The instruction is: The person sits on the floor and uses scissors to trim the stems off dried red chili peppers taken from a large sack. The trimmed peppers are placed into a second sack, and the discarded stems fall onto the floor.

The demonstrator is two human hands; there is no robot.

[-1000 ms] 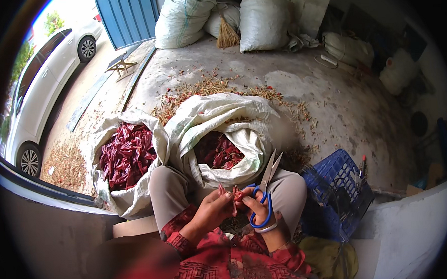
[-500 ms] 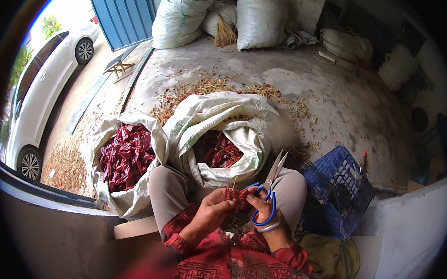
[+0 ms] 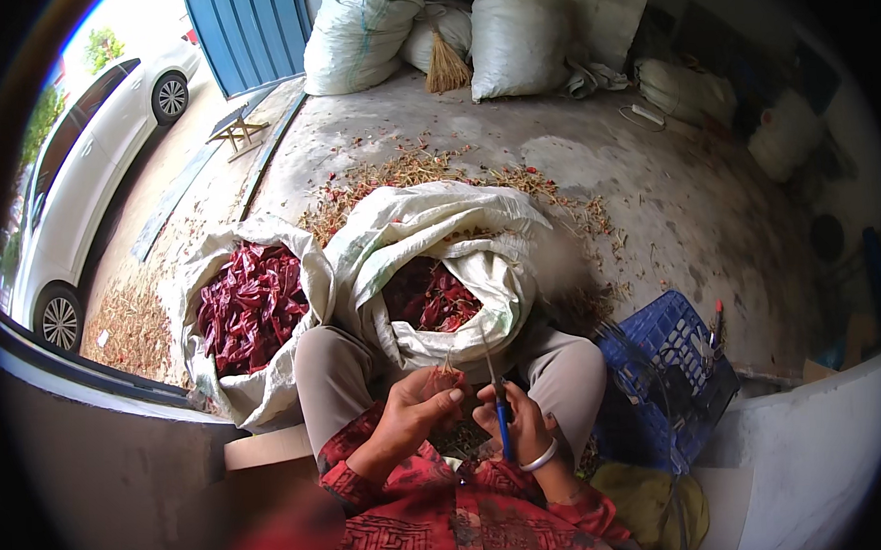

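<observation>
Holding blue-handled metal scissors (image 3: 499, 410) upright, our right hand (image 3: 514, 424) stayed clamped on them just below the open white sack of red dried chillies (image 3: 432, 295); our left hand (image 3: 421, 402) pinched a small stem beside them.

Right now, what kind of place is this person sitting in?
Probably a farm yard or storehouse doorway where dried chillies get trimmed. Open sacks of red chillies stand on the concrete floor, full white sacks are stacked behind, and cut stems lie scattered.

Daylight, soft and even, brightest upper left (overexposed there); faint shadows; heavy fisheye bending and dark vignette at rim; blurred patch lower left.
</observation>
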